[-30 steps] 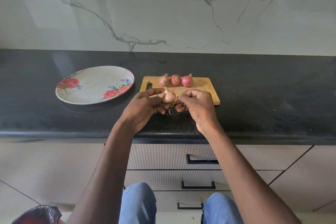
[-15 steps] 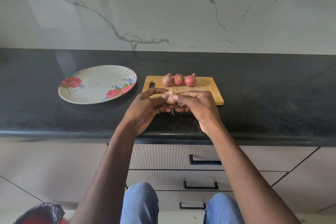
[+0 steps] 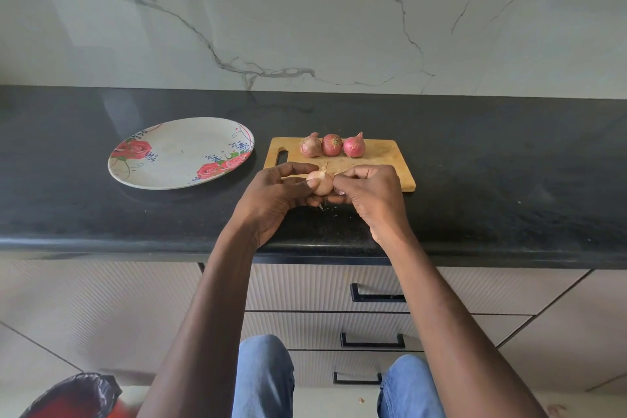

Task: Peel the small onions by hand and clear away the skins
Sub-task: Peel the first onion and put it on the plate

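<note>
Black counter, left hand gripping onion, tip up, right hand pinching its skin

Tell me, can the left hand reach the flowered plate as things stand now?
Probably yes, but not freely: the left hand grips the onion being peeled together with the right hand. The flowered plate lies just to its left on the counter, with nothing between them.

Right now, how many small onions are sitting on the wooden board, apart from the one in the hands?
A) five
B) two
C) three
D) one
C: three onions sit in a row along the far edge of the cutting board, while both hands work on a fourth.
</note>
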A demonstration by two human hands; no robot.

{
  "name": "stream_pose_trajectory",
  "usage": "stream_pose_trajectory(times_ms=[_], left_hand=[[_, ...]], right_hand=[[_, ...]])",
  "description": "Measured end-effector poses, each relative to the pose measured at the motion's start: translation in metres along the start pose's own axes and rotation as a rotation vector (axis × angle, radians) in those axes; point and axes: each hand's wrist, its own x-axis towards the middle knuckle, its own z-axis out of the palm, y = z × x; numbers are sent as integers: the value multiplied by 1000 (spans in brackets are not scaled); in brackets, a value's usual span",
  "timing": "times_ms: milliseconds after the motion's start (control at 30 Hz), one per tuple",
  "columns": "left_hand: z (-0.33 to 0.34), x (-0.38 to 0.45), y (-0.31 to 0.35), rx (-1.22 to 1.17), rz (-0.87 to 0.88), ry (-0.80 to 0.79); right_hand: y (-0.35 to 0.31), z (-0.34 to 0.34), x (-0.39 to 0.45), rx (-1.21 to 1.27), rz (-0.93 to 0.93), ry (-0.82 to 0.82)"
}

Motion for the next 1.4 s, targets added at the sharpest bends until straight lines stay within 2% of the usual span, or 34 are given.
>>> stream_pose_trajectory(times_ms=[133, 367, 533, 667, 933, 1033, 1133, 1233, 1400], left_hand=[[-1, -1, 0, 15, 10, -25], [0, -1, 1, -29, 2, -66], [-1, 1, 0, -35, -8, -36], [-4, 0, -1, -38, 2, -50], [-7, 2, 0, -102, -3, -33], [-8, 2, -1, -81, 7, -41], [-6, 2, 0, -66, 11, -64], [-7, 3, 1, -60, -11, -75], [-6, 3, 2, -45, -39, -58]], right_hand=[[1, 3, -3, -131, -61, 41], [-1, -5, -4, 84, 56, -7], [0, -7, -1, 201, 128, -21], [2, -9, 0, 249, 156, 10], [16, -2, 1, -203, -34, 130], [15, -3, 0, -222, -161, 75], [14, -5, -3, -119, -319, -25], [17, -2, -6, -154, -458, -104], [17, 1, -7, -138, -493, -95]])
